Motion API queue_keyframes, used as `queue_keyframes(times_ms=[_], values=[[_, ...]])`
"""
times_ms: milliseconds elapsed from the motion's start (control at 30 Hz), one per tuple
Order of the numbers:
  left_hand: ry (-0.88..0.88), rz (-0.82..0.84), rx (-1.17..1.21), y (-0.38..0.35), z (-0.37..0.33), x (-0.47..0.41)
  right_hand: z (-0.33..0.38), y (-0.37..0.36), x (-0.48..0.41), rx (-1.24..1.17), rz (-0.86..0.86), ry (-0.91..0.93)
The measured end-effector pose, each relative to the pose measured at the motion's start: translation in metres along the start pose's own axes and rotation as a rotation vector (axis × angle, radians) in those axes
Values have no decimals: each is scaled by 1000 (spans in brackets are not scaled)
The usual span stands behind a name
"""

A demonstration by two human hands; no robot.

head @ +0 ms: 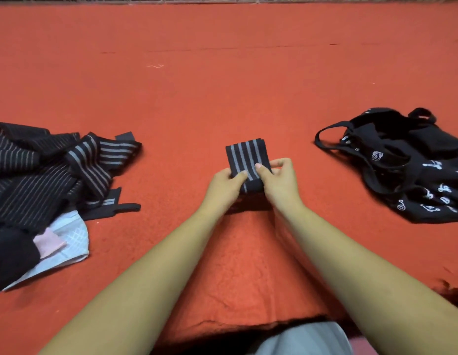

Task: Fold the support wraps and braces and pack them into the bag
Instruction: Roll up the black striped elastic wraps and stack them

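1. The left hand (229,184) and right hand (277,180) are both pinching the near end of one folded striped wrap (245,155), mid-scene on the red mat (222,85).
2. The wrap is looking soft, light and springy, so gripping both side edges is likely keeping the fold closed.
3. One black bag (402,162) is lying far right, and a tangled pile (56,170) is sitting left, too overlapped to count

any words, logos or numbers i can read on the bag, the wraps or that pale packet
No readable text anywhere.
black bag: white printed drawings only, no legible letters.
folded striped wrap: grey stripes, no label showing.
pile of wraps: stripes only.
pale packet: lattice pattern, too blurred for print.
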State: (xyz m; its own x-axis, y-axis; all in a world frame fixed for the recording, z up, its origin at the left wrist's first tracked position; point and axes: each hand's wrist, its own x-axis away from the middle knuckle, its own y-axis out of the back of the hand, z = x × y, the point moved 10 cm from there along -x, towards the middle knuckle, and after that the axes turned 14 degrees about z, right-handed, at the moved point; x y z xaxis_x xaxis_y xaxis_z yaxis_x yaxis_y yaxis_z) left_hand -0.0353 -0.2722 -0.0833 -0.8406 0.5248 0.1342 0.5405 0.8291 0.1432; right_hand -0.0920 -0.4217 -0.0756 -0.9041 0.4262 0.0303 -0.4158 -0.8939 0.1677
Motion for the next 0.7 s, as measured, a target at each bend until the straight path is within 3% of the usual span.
queue_keyframes(times_ms=[200,367,467,567,700], values=[[-7,-151,-159,16,-12,-73,10,7,-76,241,-13,15],[-117,-30,-353,4,-15,-112,3,14,-106,357,-90,89],[-139,-49,-499,2,-5,-123,-11,13,-117,540,-83,89],[-54,-122,-739,-1,5,-130,-21,10,-118,643,-91,100],[-1,-52,-724,3,5,-132,-16,7,-121,628,41,54]])
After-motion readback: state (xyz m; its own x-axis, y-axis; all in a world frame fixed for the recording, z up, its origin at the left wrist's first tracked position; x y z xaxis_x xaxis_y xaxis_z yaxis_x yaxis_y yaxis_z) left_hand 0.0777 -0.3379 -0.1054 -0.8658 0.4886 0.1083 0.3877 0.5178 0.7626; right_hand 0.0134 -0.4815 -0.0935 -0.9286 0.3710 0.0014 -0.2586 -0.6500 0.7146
